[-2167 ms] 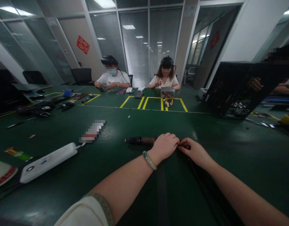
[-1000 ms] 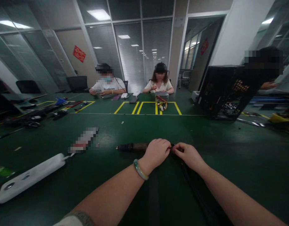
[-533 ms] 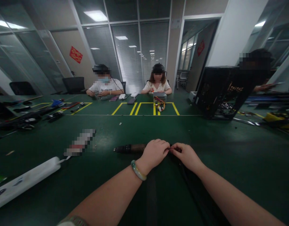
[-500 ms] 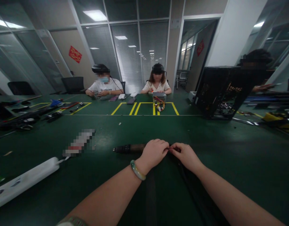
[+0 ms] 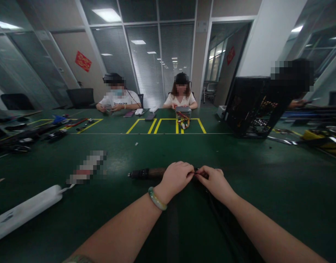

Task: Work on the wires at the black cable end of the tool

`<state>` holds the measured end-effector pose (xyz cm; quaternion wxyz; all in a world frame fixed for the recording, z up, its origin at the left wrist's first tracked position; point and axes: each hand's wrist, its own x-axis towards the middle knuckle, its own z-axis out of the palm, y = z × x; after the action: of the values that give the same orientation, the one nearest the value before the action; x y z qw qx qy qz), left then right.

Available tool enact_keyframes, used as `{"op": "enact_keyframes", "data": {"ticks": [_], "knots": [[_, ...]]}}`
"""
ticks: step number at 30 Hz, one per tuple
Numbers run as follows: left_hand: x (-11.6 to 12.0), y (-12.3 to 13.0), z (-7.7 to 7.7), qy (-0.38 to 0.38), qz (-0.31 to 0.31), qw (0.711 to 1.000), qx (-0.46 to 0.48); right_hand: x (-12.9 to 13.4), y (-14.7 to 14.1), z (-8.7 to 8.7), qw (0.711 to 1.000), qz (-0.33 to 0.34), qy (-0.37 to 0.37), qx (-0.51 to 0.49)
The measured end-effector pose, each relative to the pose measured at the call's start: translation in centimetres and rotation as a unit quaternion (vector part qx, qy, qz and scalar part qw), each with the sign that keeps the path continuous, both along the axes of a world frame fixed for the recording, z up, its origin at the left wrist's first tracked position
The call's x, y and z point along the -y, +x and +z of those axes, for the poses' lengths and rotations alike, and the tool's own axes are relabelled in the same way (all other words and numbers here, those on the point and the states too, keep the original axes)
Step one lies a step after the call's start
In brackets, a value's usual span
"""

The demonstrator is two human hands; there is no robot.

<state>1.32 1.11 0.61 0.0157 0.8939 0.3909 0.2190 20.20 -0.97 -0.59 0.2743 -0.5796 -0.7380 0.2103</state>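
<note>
A dark cylindrical tool (image 5: 153,173) with a metal tip at its left end lies crosswise on the green table (image 5: 124,215). My left hand (image 5: 177,178), a bangle on its wrist, is closed over the tool's right part. Close against it, my right hand (image 5: 214,179) has thumb and forefinger pinched at that end of the tool. What the right fingertips hold is too small and dark to make out. A black cable (image 5: 218,215) runs from beneath the right hand toward the near edge.
A white power strip (image 5: 28,212) lies at the left. Across the table sit two people; a third is behind a black computer case (image 5: 250,109) at the right. A power supply (image 5: 183,111) with coloured wires stands at the far side. Dark tools and cables lie far left.
The whole view has shifted slightly, so most things appear a little further left. Both hands keep nearly the same pose at the tool's right end.
</note>
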Motion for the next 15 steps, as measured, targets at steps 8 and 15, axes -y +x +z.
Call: {"op": "enact_keyframes", "data": {"ticks": [8, 15], "knots": [[0.1, 0.05, -0.08, 0.001, 0.011, 1.0, 0.007, -0.26, 0.03, -0.18, 1.0, -0.015, -0.001, 0.009], [0.29, 0.12, -0.04, -0.01, 0.04, 0.999, 0.006, -0.46, 0.13, -0.01, 1.0, -0.001, -0.012, 0.002]]}}
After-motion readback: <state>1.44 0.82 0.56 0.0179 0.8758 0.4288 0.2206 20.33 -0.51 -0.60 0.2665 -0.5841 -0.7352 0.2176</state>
